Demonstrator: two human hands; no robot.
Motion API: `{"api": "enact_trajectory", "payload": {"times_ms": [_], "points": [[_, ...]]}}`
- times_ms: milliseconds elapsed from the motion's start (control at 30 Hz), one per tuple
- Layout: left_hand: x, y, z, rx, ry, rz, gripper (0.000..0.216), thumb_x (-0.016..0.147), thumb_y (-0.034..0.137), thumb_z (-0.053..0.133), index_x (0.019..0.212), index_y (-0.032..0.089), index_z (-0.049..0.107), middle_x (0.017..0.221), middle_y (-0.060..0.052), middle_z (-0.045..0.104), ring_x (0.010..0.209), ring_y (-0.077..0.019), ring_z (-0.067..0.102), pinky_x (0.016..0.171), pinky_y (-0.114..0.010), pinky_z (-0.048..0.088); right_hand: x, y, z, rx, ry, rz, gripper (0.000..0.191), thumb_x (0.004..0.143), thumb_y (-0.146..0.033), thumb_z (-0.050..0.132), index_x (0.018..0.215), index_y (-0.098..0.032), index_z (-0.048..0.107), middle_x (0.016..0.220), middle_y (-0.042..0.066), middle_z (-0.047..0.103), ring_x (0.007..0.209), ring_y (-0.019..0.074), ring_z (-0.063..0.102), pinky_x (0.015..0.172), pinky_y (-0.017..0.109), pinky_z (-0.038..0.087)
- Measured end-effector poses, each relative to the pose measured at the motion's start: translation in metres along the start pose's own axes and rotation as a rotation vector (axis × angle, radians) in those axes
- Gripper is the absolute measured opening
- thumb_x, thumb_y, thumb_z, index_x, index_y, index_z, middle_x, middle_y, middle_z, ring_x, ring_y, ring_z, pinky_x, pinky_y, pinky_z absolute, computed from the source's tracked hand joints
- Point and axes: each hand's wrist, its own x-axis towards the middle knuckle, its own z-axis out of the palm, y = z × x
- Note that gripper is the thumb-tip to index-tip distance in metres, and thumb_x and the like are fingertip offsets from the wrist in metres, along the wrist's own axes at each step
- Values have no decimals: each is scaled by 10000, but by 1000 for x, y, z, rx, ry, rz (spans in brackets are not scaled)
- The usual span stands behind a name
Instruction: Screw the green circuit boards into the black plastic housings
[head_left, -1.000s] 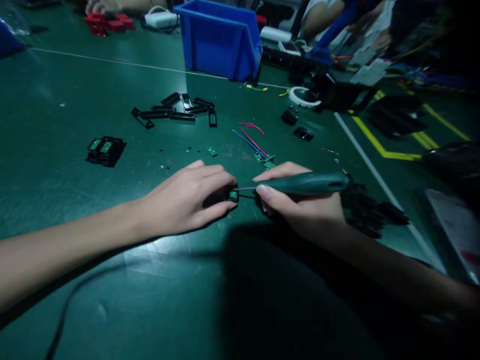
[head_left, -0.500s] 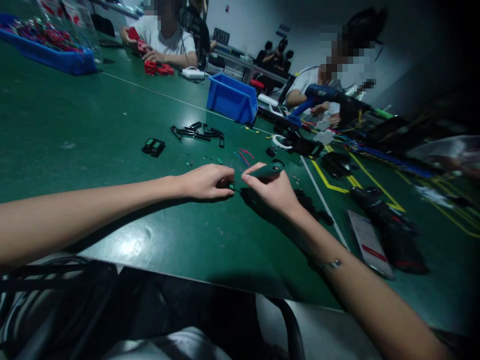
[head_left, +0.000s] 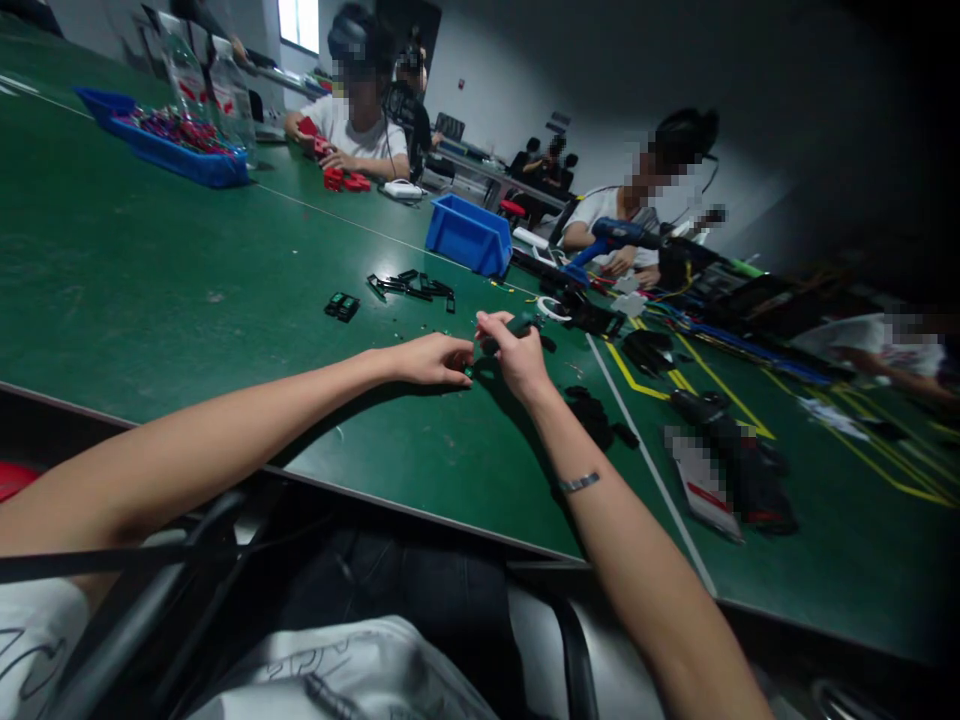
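My left hand (head_left: 431, 358) rests on the green table, its thumb and fingers closed on a small green circuit board (head_left: 469, 372), mostly hidden by the fingertips. Just to the right, my right hand (head_left: 517, 358) grips a screwdriver (head_left: 523, 325) by its dark green handle; the tip cannot be made out. Beyond my left hand lie two black-framed green modules (head_left: 342, 306) and a loose group of narrow black frames (head_left: 412, 286). Tiny bits are scattered on the table between these and my fingers.
A blue bin (head_left: 469, 236) stands farther back, and a blue tray (head_left: 187, 165) of wires sits far left by bottles (head_left: 232, 105). Black parts (head_left: 592, 415), a flat pale package (head_left: 701, 485) and a black pouch (head_left: 739, 465) lie right. Co-workers sit across the table.
The view has shifted and tilted. My right hand has turned, so the screwdriver handle now shows less. My left hand keeps its hold on the circuit board.
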Motion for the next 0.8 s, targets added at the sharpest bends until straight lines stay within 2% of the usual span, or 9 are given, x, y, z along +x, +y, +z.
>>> {"api": "enact_trajectory", "payload": {"times_ms": [133,233,300,400,467,567,667,800], "points": [[0,-3,1,-19,8,-8,375,1017,401,665,1294,148,640,1259,-103,683,1081,-223,697,930,-431,626,11,-4,8,233,129,-10,406,927,-579,706,833,-201,593,726,-32,588,621,96,579,606,246,532],[0,-3,1,-21,18,-19,368,1016,400,667,1283,146,643,1240,-100,688,1063,-217,700,917,-422,628,20,-16,15,371,192,-1,541,820,-689,742,717,-239,462,608,-67,457,492,79,473,464,231,415],[0,-3,1,-19,24,-20,361,1016,399,668,1272,145,647,1225,-97,691,1048,-212,702,907,-415,630,24,-25,20,428,186,15,588,814,-727,712,669,-245,408,543,-83,363,427,73,387,411,236,333],[-1,-2,-1,-21,30,-8,341,1018,405,664,1231,140,655,1165,-83,698,983,-190,701,861,-384,630,22,-35,29,481,142,42,644,829,-761,663,605,-249,343,471,-89,273,380,77,293,381,252,249],[-2,-1,-2,-30,38,6,320,1013,412,668,1176,136,658,1057,-56,695,874,-159,679,785,-336,611,19,-38,32,508,113,49,699,805,-806,650,567,-248,303,444,-83,238,372,77,254,376,259,201],[-1,1,-3,-52,58,19,297,955,389,730,1090,133,661,832,4,622,706,-115,573,662,-252,493,12,-40,30,521,72,24,772,746,-902,618,532,-248,268,432,-69,213,381,76,209,385,271,159],[2,2,-4,-75,69,21,296,900,371,765,1051,137,666,732,34,546,657,-104,495,627,-238,379,4,-39,24,503,46,-9,792,745,-953,557,524,-251,265,445,-58,208,402,85,193,412,290,163],[3,1,-3,-93,70,21,317,884,403,755,1050,147,670,735,35,534,651,-106,467,632,-240,341,-2,-39,18,484,1,-20,762,832,-920,484,530,-249,286,472,-38,230,439,107,232,458,305,228]]}}
